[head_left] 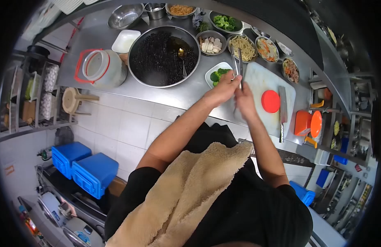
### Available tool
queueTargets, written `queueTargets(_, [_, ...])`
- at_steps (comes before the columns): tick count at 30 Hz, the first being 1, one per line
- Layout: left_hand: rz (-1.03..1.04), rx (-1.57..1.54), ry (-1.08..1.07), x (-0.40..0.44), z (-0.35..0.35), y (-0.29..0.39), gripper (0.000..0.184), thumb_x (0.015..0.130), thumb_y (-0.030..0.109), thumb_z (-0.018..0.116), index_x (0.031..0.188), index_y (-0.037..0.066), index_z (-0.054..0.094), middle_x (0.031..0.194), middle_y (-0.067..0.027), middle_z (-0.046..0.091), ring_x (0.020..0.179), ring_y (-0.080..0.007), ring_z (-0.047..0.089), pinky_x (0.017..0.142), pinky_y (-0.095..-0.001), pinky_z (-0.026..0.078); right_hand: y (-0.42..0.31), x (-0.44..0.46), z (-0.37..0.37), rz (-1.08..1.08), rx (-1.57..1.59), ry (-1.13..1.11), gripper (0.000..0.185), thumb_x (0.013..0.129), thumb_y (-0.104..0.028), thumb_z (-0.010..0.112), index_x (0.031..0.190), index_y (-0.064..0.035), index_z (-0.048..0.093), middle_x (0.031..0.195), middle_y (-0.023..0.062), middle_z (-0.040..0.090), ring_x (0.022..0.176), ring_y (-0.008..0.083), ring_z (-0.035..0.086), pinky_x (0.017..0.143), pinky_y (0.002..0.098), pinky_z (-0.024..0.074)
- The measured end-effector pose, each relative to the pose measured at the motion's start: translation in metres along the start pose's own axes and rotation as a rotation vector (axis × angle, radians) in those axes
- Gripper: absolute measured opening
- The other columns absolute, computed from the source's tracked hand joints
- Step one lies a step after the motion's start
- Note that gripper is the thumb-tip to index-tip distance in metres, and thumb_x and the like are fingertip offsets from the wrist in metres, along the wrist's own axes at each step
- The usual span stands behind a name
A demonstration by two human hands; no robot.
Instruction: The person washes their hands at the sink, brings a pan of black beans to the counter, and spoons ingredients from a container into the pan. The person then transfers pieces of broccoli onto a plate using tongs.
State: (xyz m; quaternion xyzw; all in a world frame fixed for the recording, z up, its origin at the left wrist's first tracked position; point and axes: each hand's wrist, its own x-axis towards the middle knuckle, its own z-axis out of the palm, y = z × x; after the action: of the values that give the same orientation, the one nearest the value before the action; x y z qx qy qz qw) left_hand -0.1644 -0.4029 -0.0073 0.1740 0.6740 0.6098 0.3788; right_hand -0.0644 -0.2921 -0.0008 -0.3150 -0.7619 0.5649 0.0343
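Observation:
Metal tongs (238,61) point away from me over the work table, their two arms apart. My left hand (223,89) is closed around the tongs near the middle. Just to its right, my right hand (244,101) has curled fingers at the near end of the tongs; it is slightly blurred. Green broccoli (218,75) sits in a white square dish (208,79), partly hidden behind my left hand. A white cutting board (258,82) lies to the right, bearing a round red lid-like disc (270,101) and a large knife (283,109).
A wide steel bowl (135,76) of dark grains holds a spoon (184,66). Left of it stands a jar with a red rim (110,76). Several ingredient bowls, including noodles (242,47), line the back. An orange container (302,122) is at right.

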Motion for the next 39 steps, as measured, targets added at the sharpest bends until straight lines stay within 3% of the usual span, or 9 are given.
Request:
queueTargets(5, [0.062,0.496,0.473,-0.001,-0.034,-0.035,0.054,0.099,0.030,0.062,0.137,-0.003,0.045,0.136,-0.0279,0.049,0.126,-0.0439,0.050,0.109,-0.0536,0.040,-0.038,0.116,-0.080,-0.285,-0.656,0.118,0.041,0.103,-0.034,0.056,0.123,0.0011,0.062,0.113,0.0315,0.068,0.109,0.0473,0.065,0.092,0.0485,0.0502])
queueTargets(9, [-0.043,0.460,0.667,0.016,-0.028,-0.070,0.047,0.102,0.030,0.057,0.135,-0.001,0.046,0.139,-0.0355,0.051,0.131,-0.0478,0.051,0.104,-0.0548,0.045,-0.075,0.236,-0.092,-0.280,-1.092,-0.027,0.042,0.103,-0.037,0.053,0.114,0.0013,0.067,0.106,0.0277,0.071,0.099,0.0428,0.069,0.084,0.0490,0.0519])
queueTargets(17, [-0.091,0.403,0.454,0.058,-0.047,-0.115,0.030,0.102,0.023,0.050,0.110,-0.004,0.063,0.100,-0.0303,0.070,0.098,-0.0447,0.070,0.091,-0.0514,0.054,-0.006,0.408,-0.085,-0.804,-0.890,-0.028,0.031,0.094,-0.022,0.055,0.106,-0.0003,0.074,0.106,0.0244,0.074,0.100,0.0403,0.072,0.082,0.0492,0.0554])
queueTargets(20, [-0.091,0.276,0.374,0.054,-0.048,-0.112,0.029,0.102,0.019,0.049,0.106,-0.005,0.065,0.096,-0.0275,0.071,0.088,-0.0413,0.071,0.084,-0.0482,0.056,-0.085,0.335,-0.056,-0.523,-1.294,0.102,0.031,0.090,-0.017,0.055,0.108,-0.0022,0.076,0.109,0.0240,0.073,0.104,0.0399,0.071,0.085,0.0485,0.0551])
queueTargets(22, [-0.025,0.326,0.385,0.056,-0.046,-0.124,0.030,0.106,0.019,0.047,0.112,-0.006,0.062,0.093,-0.0230,0.072,0.072,-0.0298,0.076,0.069,-0.0403,0.062,-0.076,0.345,-0.065,-0.474,-1.180,0.092,0.030,0.091,-0.022,0.058,0.106,-0.0024,0.076,0.100,0.0204,0.074,0.095,0.0363,0.072,0.079,0.0475,0.0548])
queueTargets(25, [-0.085,0.156,0.360,0.038,-0.041,-0.091,0.030,0.106,0.017,0.047,0.112,-0.007,0.061,0.096,-0.0247,0.072,0.074,-0.0316,0.076,0.070,-0.0401,0.063,-0.044,0.367,-0.099,-0.450,-0.784,-0.131,0.031,0.092,-0.032,0.064,0.099,-0.0042,0.076,0.081,0.0088,0.071,0.074,0.0248,0.068,0.063,0.0426,0.0522])
queueTargets(29, [-0.074,0.035,0.392,0.033,-0.036,-0.069,0.029,0.105,0.017,0.046,0.111,-0.008,0.060,0.095,-0.0267,0.071,0.073,-0.0323,0.075,0.069,-0.0417,0.062,-0.048,0.319,-0.107,-0.005,-0.334,-0.096,0.028,0.095,-0.035,0.067,0.101,-0.0080,0.073,0.070,-0.0033,0.055,0.057,0.0085,0.048,0.049,0.0288,0.0376])
queueTargets(37, [-0.050,-0.123,0.439,0.046,-0.024,-0.023,0.025,0.102,0.012,0.048,0.112,-0.011,0.052,0.097,-0.0294,0.070,0.074,-0.0353,0.075,0.068,-0.0430,0.062,-0.092,0.248,-0.124,0.042,-0.128,-0.256,0.022,0.096,-0.029,0.065,0.093,-0.0079,0.071,0.061,-0.0062,0.048,0.046,0.0042,0.032,0.044,0.0257,0.0220])
queueTargets(39, [0.008,-0.170,0.480,0.066,-0.019,-0.041,0.024,0.102,0.010,0.048,0.112,-0.010,0.052,0.097,-0.0284,0.069,0.076,-0.0341,0.075,0.066,-0.0424,0.062,-0.108,0.221,-0.132,0.059,-0.140,-0.259,0.027,0.102,-0.032,0.061,0.113,-0.0083,0.068,0.063,-0.0081,0.044,0.045,0.0030,0.029,0.042,0.0244,0.0198])
